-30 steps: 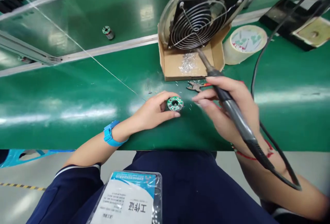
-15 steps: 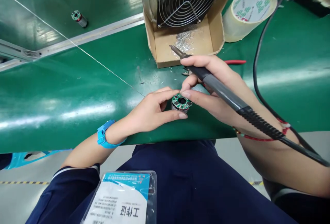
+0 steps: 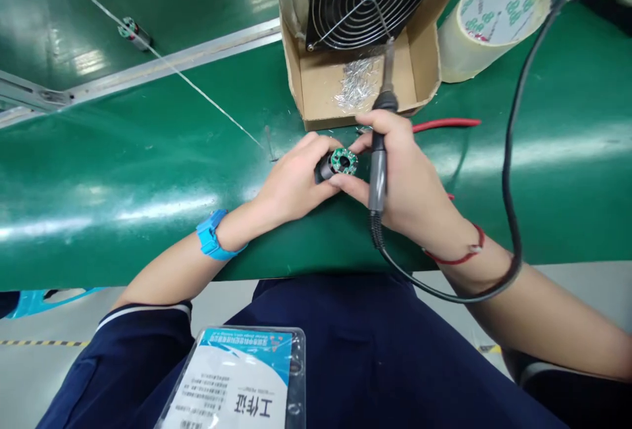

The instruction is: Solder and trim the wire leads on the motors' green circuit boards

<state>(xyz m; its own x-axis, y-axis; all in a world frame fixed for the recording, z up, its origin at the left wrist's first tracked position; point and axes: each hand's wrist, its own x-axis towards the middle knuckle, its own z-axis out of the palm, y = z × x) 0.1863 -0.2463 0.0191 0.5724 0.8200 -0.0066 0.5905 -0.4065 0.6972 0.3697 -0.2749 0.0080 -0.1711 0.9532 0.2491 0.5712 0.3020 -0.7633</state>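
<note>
My left hand [image 3: 296,182] is closed around a small cylindrical motor [image 3: 326,168], thumb on the near side and fingers on the far side. A green ring-shaped circuit board [image 3: 338,163] caps its end, which is tilted toward the right. In my right hand [image 3: 405,182] is a soldering iron [image 3: 378,169], held upright in the view with its tip pointing away over the cardboard box. The thumb and a fingertip of that same hand reach the motor's board end from the right.
A cardboard box [image 3: 340,118] holding metal clippings [image 3: 359,83] stands ahead, a fan [image 3: 365,4] above it. Right of it is a tape roll [image 3: 454,54]; red-handled pliers [image 3: 447,124] lie in front. The iron's cable [image 3: 508,179] loops right. Another motor [image 3: 135,35] sits far left.
The motor has been lifted and tipped, its board end now facing right. My right hand has swung the soldering iron from slanting left to pointing straight away.
</note>
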